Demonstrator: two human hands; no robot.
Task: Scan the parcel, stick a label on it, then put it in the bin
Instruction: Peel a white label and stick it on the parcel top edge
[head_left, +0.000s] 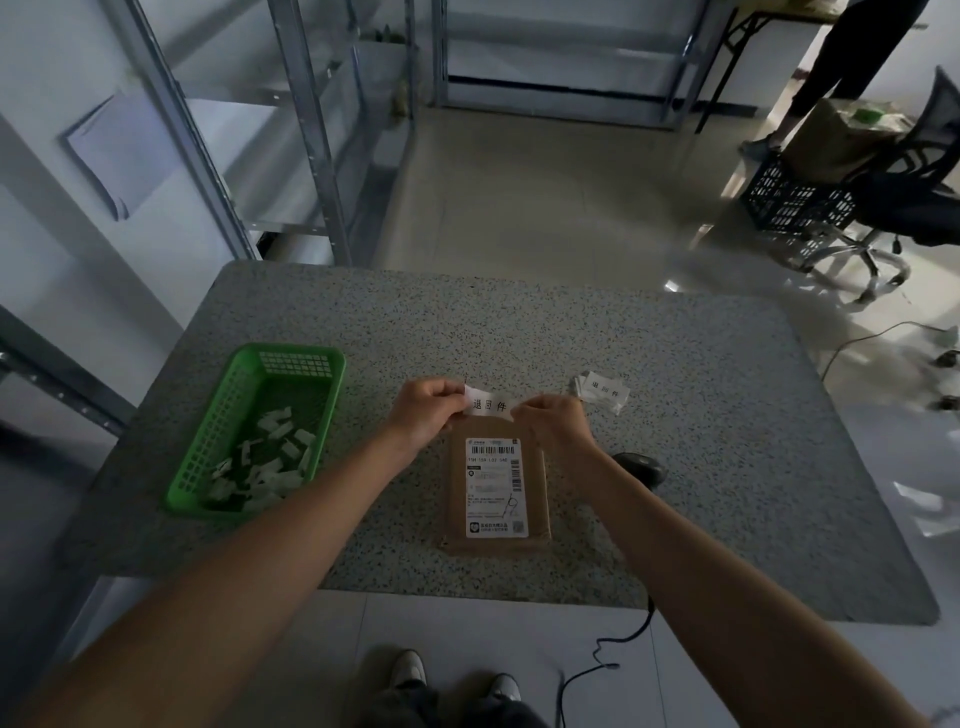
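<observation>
The parcel (496, 491) lay flat at the centre of the worktop (701, 415), shipping sticker up, its far end under the two hands. The label (488, 404) was stretched between them just above that far end: the left hand (423, 413) pinched its left edge, the right hand (553, 423) its right, each grip clamped on the paper. Whether the backing was already off, I could not tell. To do it well, I judged, the label should go on the bare brown strip beyond the barcode, one edge touched down first and the rest smoothed across so no crease formed. The spare labels (602, 391) sat just right of the hands, the scanner (641, 467) beside the parcel, the bin (260, 431) at the left.
</observation>
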